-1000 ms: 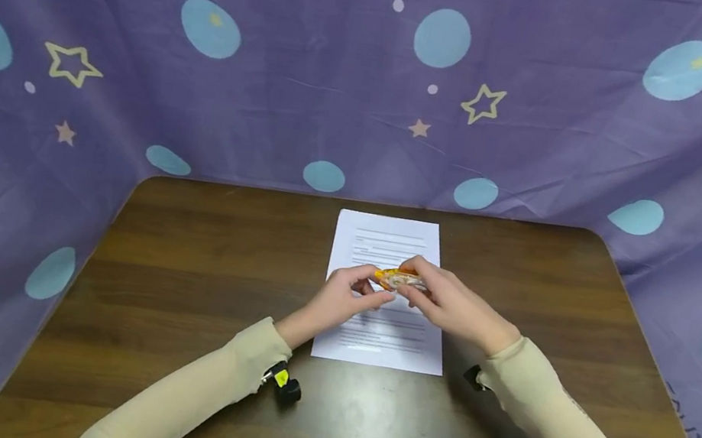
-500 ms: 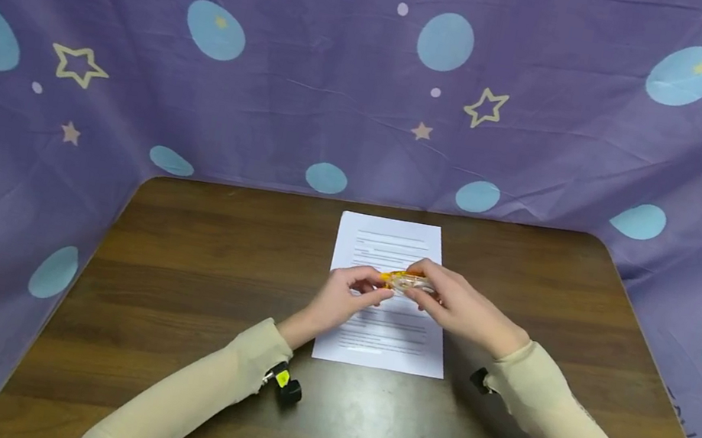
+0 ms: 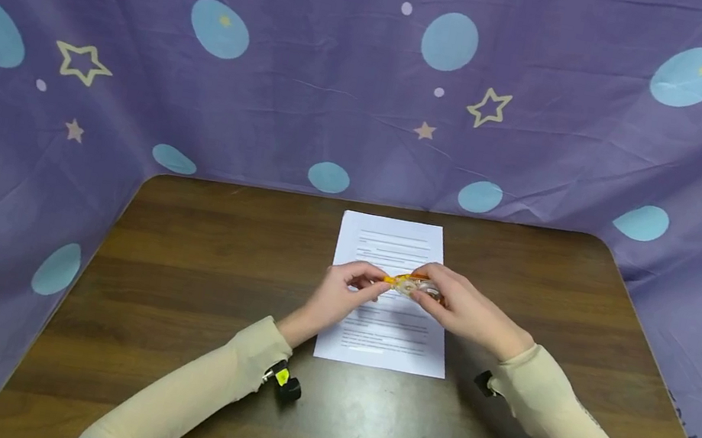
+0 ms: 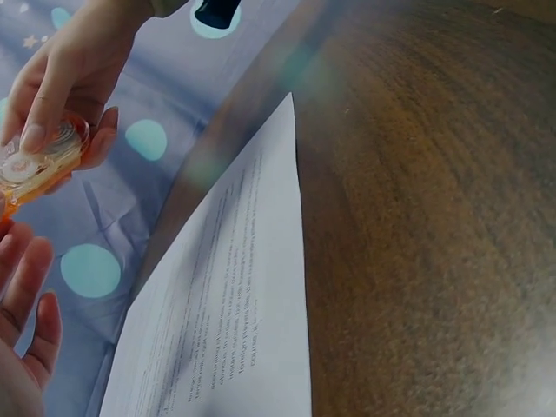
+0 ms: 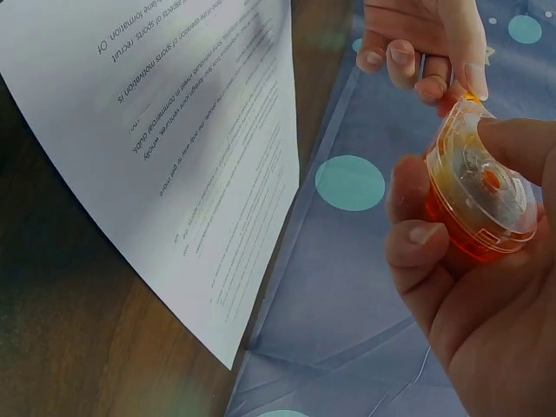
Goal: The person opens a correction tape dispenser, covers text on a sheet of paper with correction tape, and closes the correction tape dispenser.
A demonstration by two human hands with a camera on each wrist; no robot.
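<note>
A see-through orange correction tape (image 3: 408,285) is held up between both hands, above a printed sheet of paper (image 3: 381,348). My right hand (image 3: 464,312) grips its rounded body between thumb and fingers. At its narrow end, my left hand (image 3: 338,296) pinches the orange tip with thumb and forefinger. The right wrist view shows the reel inside the correction tape (image 5: 486,187) and the left thumb (image 5: 474,80) on the tip. In the left wrist view, the right thumb lies over the clear side of the correction tape (image 4: 52,169).
The paper lies flat on a brown wooden table (image 3: 211,265), its text in several blocks. Behind and beside the table hangs a purple curtain (image 3: 290,85) with stars and blue spots. A black wrist camera (image 3: 289,388) hangs under the left sleeve.
Both hands have shifted slightly rightward in the head view with the correction tape. The left thumb and forefinger have closed together at its tip.
</note>
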